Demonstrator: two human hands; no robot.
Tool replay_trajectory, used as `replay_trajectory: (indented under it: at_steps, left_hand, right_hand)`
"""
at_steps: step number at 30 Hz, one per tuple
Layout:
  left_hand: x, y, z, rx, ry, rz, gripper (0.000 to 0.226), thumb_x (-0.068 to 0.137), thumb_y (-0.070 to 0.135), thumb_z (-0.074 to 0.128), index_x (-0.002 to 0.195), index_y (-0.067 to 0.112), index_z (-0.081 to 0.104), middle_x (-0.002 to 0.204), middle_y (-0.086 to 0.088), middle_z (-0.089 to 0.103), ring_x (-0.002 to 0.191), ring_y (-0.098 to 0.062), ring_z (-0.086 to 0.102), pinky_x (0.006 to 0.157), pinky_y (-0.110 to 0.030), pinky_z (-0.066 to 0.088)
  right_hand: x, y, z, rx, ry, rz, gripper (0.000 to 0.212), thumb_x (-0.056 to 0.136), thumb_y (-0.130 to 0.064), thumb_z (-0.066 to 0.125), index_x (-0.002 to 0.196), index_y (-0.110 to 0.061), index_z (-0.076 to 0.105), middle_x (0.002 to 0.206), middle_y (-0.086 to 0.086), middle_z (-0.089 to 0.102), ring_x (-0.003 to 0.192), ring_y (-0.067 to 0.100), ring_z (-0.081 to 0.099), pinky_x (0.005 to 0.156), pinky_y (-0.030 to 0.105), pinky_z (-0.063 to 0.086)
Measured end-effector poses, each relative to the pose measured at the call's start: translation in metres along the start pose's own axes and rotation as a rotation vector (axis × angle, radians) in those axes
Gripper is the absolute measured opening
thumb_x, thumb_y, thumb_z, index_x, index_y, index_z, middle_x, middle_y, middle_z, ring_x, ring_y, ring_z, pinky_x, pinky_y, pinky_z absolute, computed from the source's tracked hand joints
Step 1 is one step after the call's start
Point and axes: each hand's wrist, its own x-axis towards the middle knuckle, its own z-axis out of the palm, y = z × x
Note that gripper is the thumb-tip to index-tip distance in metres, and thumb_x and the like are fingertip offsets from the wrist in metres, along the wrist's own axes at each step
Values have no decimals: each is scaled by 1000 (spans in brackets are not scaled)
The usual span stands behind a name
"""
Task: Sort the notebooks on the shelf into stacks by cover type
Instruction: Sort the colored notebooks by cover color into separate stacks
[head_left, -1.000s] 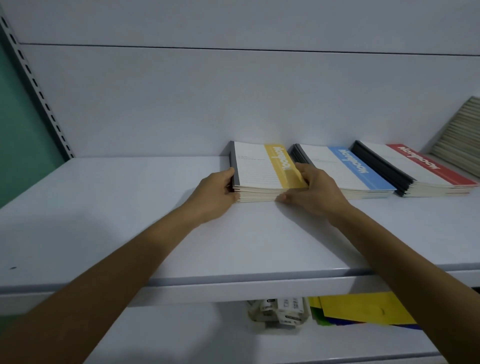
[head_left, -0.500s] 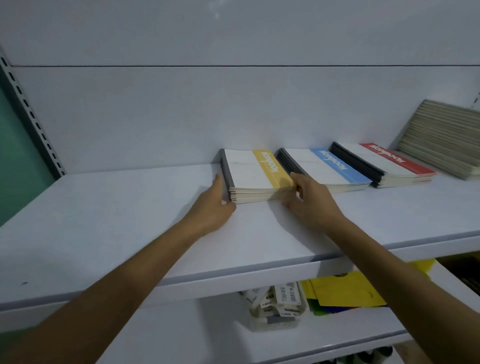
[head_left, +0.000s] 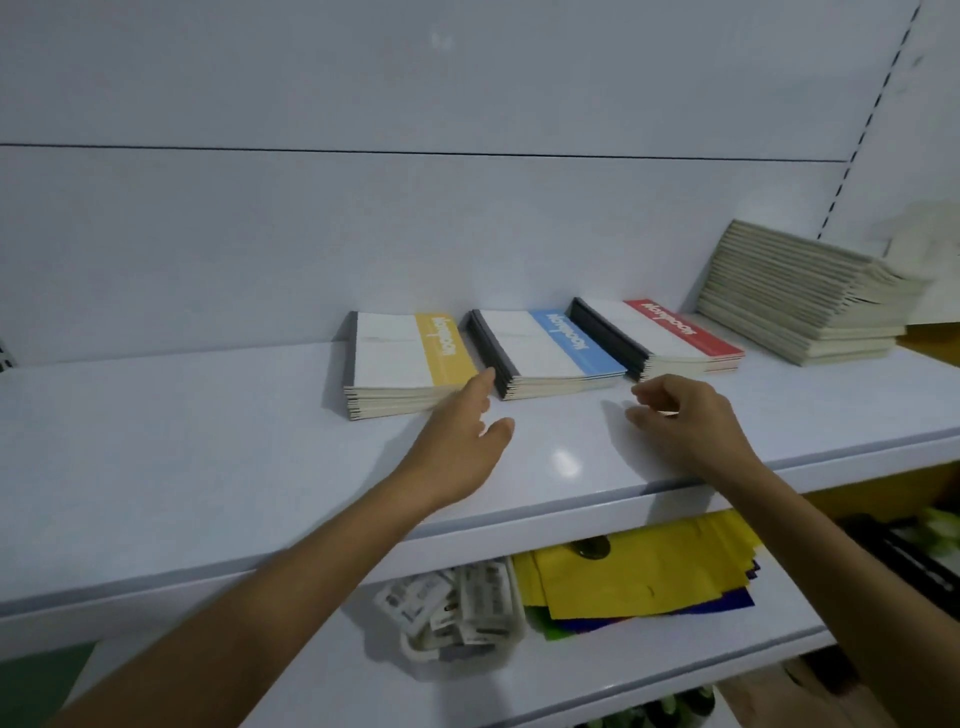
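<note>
1. Shelf (head_left: 208, 441): pale and flat, carrying all the notebooks along its rear half.
2. Yellow-band stack (head_left: 405, 364): lies flat with its dark spines to the left. It is the leftmost of three stacks in a row.
3. Blue-band stack (head_left: 545, 348): lies just beside the yellow one, with a narrow gap between them. Its edges look slightly stepped at the front.
4. Red-band stack (head_left: 660, 332): lies just beside the blue one, on the right of the row.
5. Plain grey pile (head_left: 795, 296): sits further right, slumped at a tilt towards the back wall, apart from the coloured row.
6. Left hand (head_left: 462, 431): the fingers are extended and hold nothing. The fingertips are at the front right corner of the yellow-band stack, by the gap to the blue. Contact cannot be confirmed.
7. Right hand (head_left: 685, 415): the fingers are loosely curled and empty. It hovers over the shelf just in front of the red-band stack's near left corner.
8. Position: the blue-band stack sits between the two hands, just beyond the fingertips.
9. Step in hand, as judged: squaring the blue-band stack.
10. Method advised:
   - Set a flat palm against each side and press inward evenly.
   - Tap the front edge flush.
   - Keep the spines on one side.
   - Preserve the gaps so neighbouring covers do not mix.
11. Status, as judged: the three colours are sorted, and the tilted grey pile is not yet tidied.
</note>
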Motion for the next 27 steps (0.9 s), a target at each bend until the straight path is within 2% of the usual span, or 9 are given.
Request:
replay_trajectory:
  at_steps: [3, 5, 9, 11, 15, 17, 20, 25, 27]
  left_hand:
    - [24, 9, 27, -23, 18, -119, 67, 98, 24, 49, 152, 23, 9, 156, 6, 20, 141, -14, 26, 105, -21, 23]
    - [37, 11, 39, 0, 74, -162, 69, 96, 24, 52, 152, 23, 11, 153, 8, 25, 140, -15, 27, 104, -21, 24]
    - [49, 16, 54, 40, 188, -120, 58, 94, 19, 56, 145, 24, 29, 143, 8, 42, 130, -10, 40, 99, -21, 30]
    - [51, 17, 58, 118, 215, -121, 62, 94, 19, 56, 147, 24, 25, 145, 5, 39, 131, -12, 37, 101, -22, 30]
    - [53, 18, 61, 415, 195, -207, 62, 98, 26, 48, 151, 20, 17, 156, -2, 23, 142, -19, 26, 115, -33, 24]
    - [54, 22, 63, 529, 215, -203, 53, 101, 22, 41, 149, 14, 23, 153, -3, 32, 137, -20, 33, 109, -29, 27]
    - [53, 24, 68, 589, 239, -192, 49, 101, 18, 38, 148, 14, 24, 149, -3, 38, 132, -19, 40, 106, -26, 32]
    - [55, 14, 71, 651, 194, -207, 57, 101, 20, 37, 151, 12, 11, 157, -3, 22, 139, -21, 31, 111, -31, 28]
    - [56, 11, 71, 678, 180, -206, 59, 101, 20, 36, 152, 11, 7, 159, -5, 12, 143, -22, 23, 114, -33, 26]
  right_hand:
    - [18, 17, -8, -11, -61, -51, 41, 90, -26, 62, 129, -16, 54, 127, 5, 59, 108, 20, 56, 86, 29, 42]
    - [27, 24, -8, -7, -91, -105, 44, 89, -24, 61, 131, -16, 51, 128, 4, 58, 110, 21, 56, 87, 28, 43]
    - [45, 30, -2, -19, -158, -225, 47, 88, -26, 62, 132, -19, 48, 130, 2, 58, 112, 21, 56, 86, 27, 43]
    - [51, 29, 1, -48, -182, -249, 48, 88, -27, 61, 133, -17, 45, 130, 5, 57, 111, 23, 56, 82, 26, 41]
    - [58, 27, 6, -87, -196, -299, 28, 90, -24, 56, 115, -13, 50, 120, 7, 61, 91, 23, 56, 61, 25, 35]
    - [61, 27, 7, -89, -187, -316, 17, 91, -21, 53, 107, -13, 52, 117, 6, 63, 81, 18, 50, 53, 20, 31]
    - [62, 29, 9, -115, -188, -347, 20, 93, -19, 49, 111, -10, 53, 119, 6, 62, 81, 17, 50, 52, 14, 29]
    - [61, 31, 7, -111, -188, -339, 27, 97, -17, 45, 122, -8, 51, 127, 7, 59, 99, 23, 59, 65, 19, 34]
    - [61, 31, 8, -112, -176, -345, 25, 97, -15, 43, 119, -8, 51, 123, 8, 61, 88, 23, 56, 57, 18, 32]
